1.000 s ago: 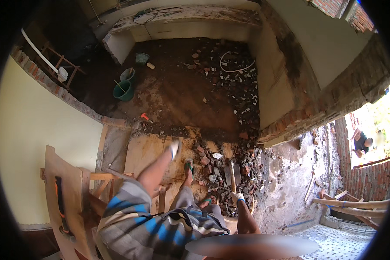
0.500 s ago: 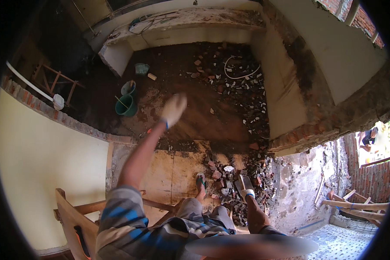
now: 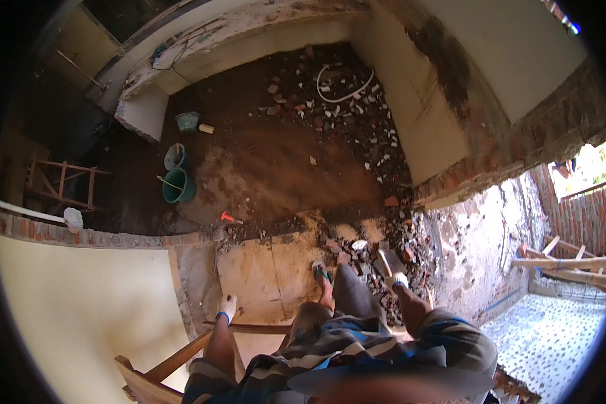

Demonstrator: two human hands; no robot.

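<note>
My right hand (image 3: 398, 279), in a pale glove, is closed on a hand tool with a flat grey blade (image 3: 386, 262); its exact kind is not clear. The blade is over a heap of broken brick and rubble (image 3: 365, 268) along the right wall. My left hand (image 3: 228, 307), also gloved, is low at the left above the pale floor slab (image 3: 254, 273). Its thumb looks apart from the fingers, and I see nothing in it. Beyond it, a small red-handled tool (image 3: 230, 217) lies at the slab's far edge.
Two green buckets (image 3: 179, 186) (image 3: 176, 157) and a green tub (image 3: 188, 122) stand on the dark dirt floor ahead. A white hose (image 3: 347, 99) curves over rubble at the far right. Wooden framing (image 3: 175, 360) is near my left arm. Timber poles (image 3: 572, 263) lean at the right.
My left hand has swung back from over the dirt floor to low at my left side, uncovering the red-handled tool. The view has shifted; my right hand stays on its tool by the rubble.
</note>
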